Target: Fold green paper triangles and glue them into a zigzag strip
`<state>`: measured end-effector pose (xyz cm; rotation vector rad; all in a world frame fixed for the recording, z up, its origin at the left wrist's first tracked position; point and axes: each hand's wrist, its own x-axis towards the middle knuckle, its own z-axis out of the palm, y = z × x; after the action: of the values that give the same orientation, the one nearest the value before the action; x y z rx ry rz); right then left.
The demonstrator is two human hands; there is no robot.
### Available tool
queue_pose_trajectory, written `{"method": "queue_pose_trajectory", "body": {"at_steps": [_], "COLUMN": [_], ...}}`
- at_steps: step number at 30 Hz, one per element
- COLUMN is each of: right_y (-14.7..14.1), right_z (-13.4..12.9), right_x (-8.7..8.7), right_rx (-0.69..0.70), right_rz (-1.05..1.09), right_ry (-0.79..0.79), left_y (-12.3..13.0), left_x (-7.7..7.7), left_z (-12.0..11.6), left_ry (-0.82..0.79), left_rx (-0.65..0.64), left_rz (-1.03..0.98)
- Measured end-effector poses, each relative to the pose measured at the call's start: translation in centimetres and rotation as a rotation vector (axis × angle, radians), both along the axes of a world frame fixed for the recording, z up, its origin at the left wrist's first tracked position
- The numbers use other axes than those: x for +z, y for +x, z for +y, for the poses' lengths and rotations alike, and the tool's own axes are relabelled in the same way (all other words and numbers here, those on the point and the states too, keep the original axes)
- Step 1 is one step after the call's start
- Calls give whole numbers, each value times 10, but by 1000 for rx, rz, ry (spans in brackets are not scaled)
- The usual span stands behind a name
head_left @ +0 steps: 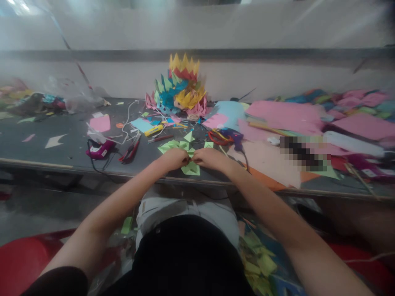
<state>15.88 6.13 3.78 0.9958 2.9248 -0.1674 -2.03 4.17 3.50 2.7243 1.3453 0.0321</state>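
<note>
Tabletop (142, 161): green paper (189, 136) points wallward; left hand (174, 158) and right hand (210, 158) curl near-closed fingers (184, 155), hold unclear.

I log on my head feed the left hand (176, 159) and right hand (207, 158) close together, fingers (187, 155) bunched on pale-green folded papers (173, 145) near the front of the desk (75, 142), red-handled pliers (131, 150) lying to the left, a spiky multicoloured paper model (169, 98) standing behind.

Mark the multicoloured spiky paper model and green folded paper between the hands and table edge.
Multicoloured spiky paper model (173, 94): head view, blue middle part.
Green folded paper (191, 169): head view, its middle.
</note>
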Motion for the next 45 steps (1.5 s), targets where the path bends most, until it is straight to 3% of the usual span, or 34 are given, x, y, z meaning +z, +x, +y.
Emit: {"method": "queue_pose_trajectory", "body": {"at_steps": [6,11,19,28,36,40,45], "right_y": [-2,-7,-4,25,49,48,36], "right_z": [1,-5,-16,1,10,3,-3], "right_x": [4,12,4,1,-24,-27,-17], "right_rx": [63,-33,-11,-99,-36,15,42], "right_rz": [-83,-79,-40,29,338,441,372], "right_ry": [19,-34,97,-61,-304,-301,-327], "left_y": [-7,-14,-15,-20,-28,-30,-30], "left_x": [0,-8,-15,-16,-18,-20,-21], "left_z": [-5,-9,-11,-11,-13,-13,-11], "left_ry": [58,92,108,64,-42,-44,-48], "left_rx": [-84,-106,-24,12,-16,-27,-38], "left_rz": [77,-6,-32,-82,-202,-221,-209]}}
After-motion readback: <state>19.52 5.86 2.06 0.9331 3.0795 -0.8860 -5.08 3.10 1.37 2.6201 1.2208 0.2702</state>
